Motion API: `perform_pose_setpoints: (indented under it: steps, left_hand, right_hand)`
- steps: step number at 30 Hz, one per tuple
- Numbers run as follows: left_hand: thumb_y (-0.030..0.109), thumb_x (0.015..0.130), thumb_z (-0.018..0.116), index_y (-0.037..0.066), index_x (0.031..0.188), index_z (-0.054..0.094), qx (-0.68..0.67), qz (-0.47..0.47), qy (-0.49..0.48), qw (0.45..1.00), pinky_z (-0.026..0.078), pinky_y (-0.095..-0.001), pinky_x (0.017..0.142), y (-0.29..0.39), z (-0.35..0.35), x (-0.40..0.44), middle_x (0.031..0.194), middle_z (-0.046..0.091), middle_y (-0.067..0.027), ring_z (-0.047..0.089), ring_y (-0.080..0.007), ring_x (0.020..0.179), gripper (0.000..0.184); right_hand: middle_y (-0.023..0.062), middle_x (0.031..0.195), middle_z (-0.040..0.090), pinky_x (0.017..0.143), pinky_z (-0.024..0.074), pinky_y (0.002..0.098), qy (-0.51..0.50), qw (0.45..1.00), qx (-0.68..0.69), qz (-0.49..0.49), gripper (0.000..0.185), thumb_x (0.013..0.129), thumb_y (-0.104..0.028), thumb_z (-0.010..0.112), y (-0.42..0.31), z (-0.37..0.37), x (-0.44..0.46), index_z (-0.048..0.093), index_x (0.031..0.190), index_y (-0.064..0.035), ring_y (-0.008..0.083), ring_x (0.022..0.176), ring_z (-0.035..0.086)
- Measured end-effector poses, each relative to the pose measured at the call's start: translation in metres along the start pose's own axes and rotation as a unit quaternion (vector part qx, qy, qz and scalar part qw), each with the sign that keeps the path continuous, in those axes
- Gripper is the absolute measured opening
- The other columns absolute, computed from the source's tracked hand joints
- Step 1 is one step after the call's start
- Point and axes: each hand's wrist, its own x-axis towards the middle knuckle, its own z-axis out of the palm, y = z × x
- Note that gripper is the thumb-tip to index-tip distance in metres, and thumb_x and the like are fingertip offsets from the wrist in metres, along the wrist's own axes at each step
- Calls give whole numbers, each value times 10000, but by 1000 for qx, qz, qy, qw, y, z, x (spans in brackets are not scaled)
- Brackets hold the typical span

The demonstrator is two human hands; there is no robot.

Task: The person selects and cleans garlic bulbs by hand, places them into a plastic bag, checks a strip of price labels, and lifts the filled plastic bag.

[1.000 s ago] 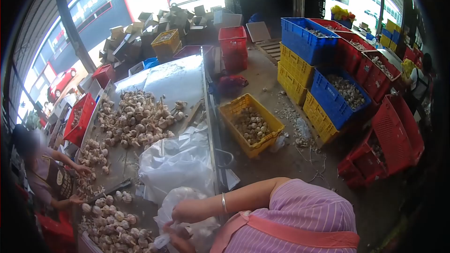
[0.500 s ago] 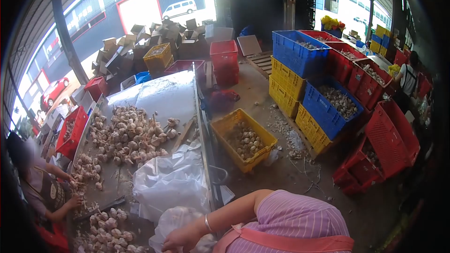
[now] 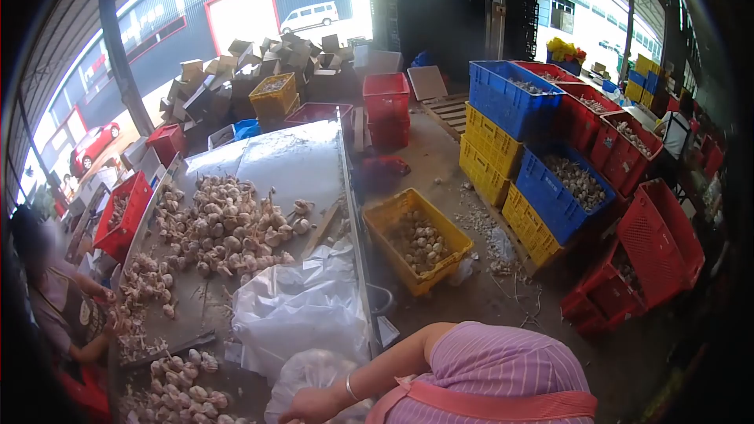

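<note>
My right hand (image 3: 311, 406), with a silver bracelet at its wrist, is at the bottom edge, its fingers curled on a clear plastic bag (image 3: 316, 367). The frame cuts off the fingertips and the bag's lower part. My left hand is out of view. Beyond the bag, white plastic sheeting (image 3: 298, 302) lies crumpled on the metal table (image 3: 287, 145). One pile of garlic bulbs (image 3: 224, 224) covers the table's middle, and another pile (image 3: 184, 385) sits near its front left.
Across the table at the left, a co-worker (image 3: 67, 306) holds both hands near garlic. A yellow crate (image 3: 377, 224) of garlic stands on the floor to the right. Stacked blue crates (image 3: 510, 110) and red crates (image 3: 660, 235) stand farther right. Cardboard boxes (image 3: 290, 59) lie heaped behind.
My right hand has moved down to the bottom edge. My left hand, seen beside it a second ago, has left the view. The co-worker's hands have drawn closer together.
</note>
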Motion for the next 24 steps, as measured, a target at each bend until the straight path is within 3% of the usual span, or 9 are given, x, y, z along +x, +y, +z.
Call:
perform_pose_setpoints:
  steps: [1,3,7,10,13,16,19,22,24]
  left_hand:
    - [155,892,477,24,880,551,0,-5,-2,1000,404,-324,601,0,0,3,732,521,-92,480,-197,613,151]
    - [157,891,478,24,881,551,1,-9,-4,1000,403,-323,602,1,-2,5,736,520,-91,477,-196,613,152]
    - [160,889,479,24,883,551,3,-16,-13,1000,401,-320,602,2,-2,11,743,518,-90,471,-192,614,154]
    - [163,887,479,24,884,551,1,-24,-19,1000,399,-318,602,1,-3,12,748,516,-89,466,-190,615,156]
    - [165,886,480,24,885,551,1,-26,-26,999,397,-315,602,1,-4,15,754,515,-88,462,-188,615,158]
    - [168,884,481,24,887,551,1,-27,-36,999,395,-313,603,2,-5,16,759,513,-86,457,-185,616,160]
    - [171,883,481,24,888,551,-1,-28,-34,999,394,-311,603,2,-8,14,765,511,-85,453,-183,617,163]
    - [173,881,482,24,889,551,-7,-23,-33,999,392,-309,603,-3,-13,10,770,510,-84,448,-180,617,165]
    - [175,880,482,24,890,551,-5,-12,-33,999,391,-307,603,-7,-20,5,774,509,-83,445,-179,618,166]
  right_hand:
    - [176,953,641,753,479,401,12,999,36,-24,454,725,-102,636,21,11,4,564,1169,-39,319,871,608]
    - [137,999,636,801,467,378,-38,976,213,29,458,735,-90,656,6,-7,5,564,1180,-35,271,935,585]
    - [83,1026,624,824,456,354,-59,885,449,111,448,762,-124,692,7,-24,10,574,1187,-42,207,987,544]
    - [85,1028,625,825,456,346,-2,920,345,188,440,751,-129,713,-31,-50,13,595,1167,-51,197,1002,530]
    - [75,995,632,788,459,327,67,910,345,221,320,765,-159,716,-25,-37,15,650,1059,-52,187,949,548]
    - [71,953,638,749,455,324,-46,906,362,214,228,770,-179,719,22,-19,21,675,950,-48,183,896,563]
    - [85,927,642,714,452,334,-44,942,261,208,167,779,-176,711,2,-31,22,676,870,-40,192,843,582]
    - [123,922,657,752,468,380,137,988,60,-34,156,833,-221,655,-9,-35,21,690,867,-73,271,825,596]
    - [158,846,614,723,473,368,211,969,76,-102,99,775,-115,636,-31,-46,19,615,798,-21,321,776,581]
